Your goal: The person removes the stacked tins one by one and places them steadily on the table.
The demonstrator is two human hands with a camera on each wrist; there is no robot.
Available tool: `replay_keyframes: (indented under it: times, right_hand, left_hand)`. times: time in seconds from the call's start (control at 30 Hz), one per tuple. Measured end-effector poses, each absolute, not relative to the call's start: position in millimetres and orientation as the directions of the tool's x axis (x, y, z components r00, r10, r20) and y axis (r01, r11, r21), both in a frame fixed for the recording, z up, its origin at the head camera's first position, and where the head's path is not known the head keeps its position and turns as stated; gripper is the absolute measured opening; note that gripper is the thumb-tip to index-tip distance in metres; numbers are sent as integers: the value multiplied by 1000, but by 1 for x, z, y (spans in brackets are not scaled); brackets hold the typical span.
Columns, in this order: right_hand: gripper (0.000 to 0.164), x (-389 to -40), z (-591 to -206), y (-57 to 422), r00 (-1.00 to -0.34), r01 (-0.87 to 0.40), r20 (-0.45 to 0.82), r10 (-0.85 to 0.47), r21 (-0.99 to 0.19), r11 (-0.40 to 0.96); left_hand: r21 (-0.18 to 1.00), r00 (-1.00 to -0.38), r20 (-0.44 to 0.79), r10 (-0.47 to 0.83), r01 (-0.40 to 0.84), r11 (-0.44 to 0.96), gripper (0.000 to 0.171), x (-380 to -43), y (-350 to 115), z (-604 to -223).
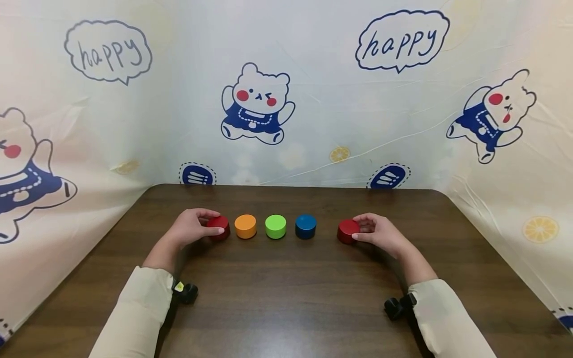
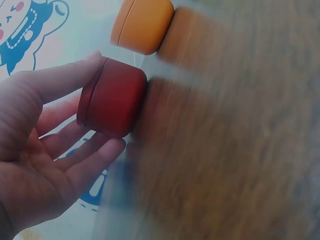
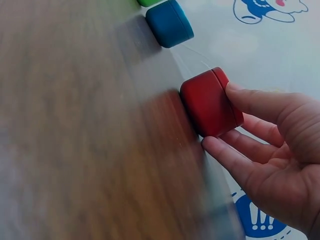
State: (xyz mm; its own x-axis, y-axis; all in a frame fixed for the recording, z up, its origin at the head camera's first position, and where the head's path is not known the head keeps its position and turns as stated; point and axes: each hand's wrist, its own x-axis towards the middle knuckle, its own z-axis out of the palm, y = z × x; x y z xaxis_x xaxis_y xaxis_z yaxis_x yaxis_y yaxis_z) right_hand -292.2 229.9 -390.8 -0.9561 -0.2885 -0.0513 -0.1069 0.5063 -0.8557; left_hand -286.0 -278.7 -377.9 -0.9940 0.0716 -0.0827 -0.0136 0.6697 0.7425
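A row of small round lidded tins crosses the wooden table. At its left end my left hand (image 1: 190, 229) grips a dark red tin (image 2: 114, 97), thumb on one side and fingers curled round the other; the tin (image 1: 218, 229) stands upright on the table. At the right end my right hand (image 1: 381, 231) holds a second red tin (image 3: 207, 102) the same way, thumb near the lid's seam and a fingertip low on its side. Between the hands stand an orange tin (image 1: 245, 227), a green tin (image 1: 275, 227) and a blue tin (image 1: 306, 227), untouched.
The brown wooden table (image 1: 286, 283) reaches back to a pale cloth backdrop (image 1: 313, 114) printed with bears and the word "happy". Small black cameras (image 1: 187, 294) sit at both wrists, by the cream sleeves. A wider gap separates the blue tin from the right-hand red one.
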Motion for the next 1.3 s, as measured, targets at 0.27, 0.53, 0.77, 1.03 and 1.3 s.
replay_keyframes:
  times: [0.27, 0.53, 0.77, 1.03, 1.3]
  right_hand:
    - [56, -294, -387, 221, -954, -97, -66, -292, -855, 509]
    - [54, -299, -389, 216, -955, -103, -57, -291, -856, 507]
    - [53, -302, -389, 212, -955, -122, -44, -293, -841, 526]
    - [53, -300, -390, 209, -956, -116, -52, -290, -839, 532]
    - [61, -292, -385, 208, -959, -118, -50, -280, -827, 549]
  left_hand:
    - [733, -992, -96, 80, -17, 680, 64, -288, -277, -377]
    - [738, -991, -117, 72, -38, 673, 64, -287, -276, -375]
    - [754, -991, -115, 75, -38, 656, 64, -287, -277, -376]
    - [759, -989, -121, 80, -40, 650, 64, -285, -278, -377]
    - [754, -989, -102, 108, -6, 657, 70, -278, -278, -372]
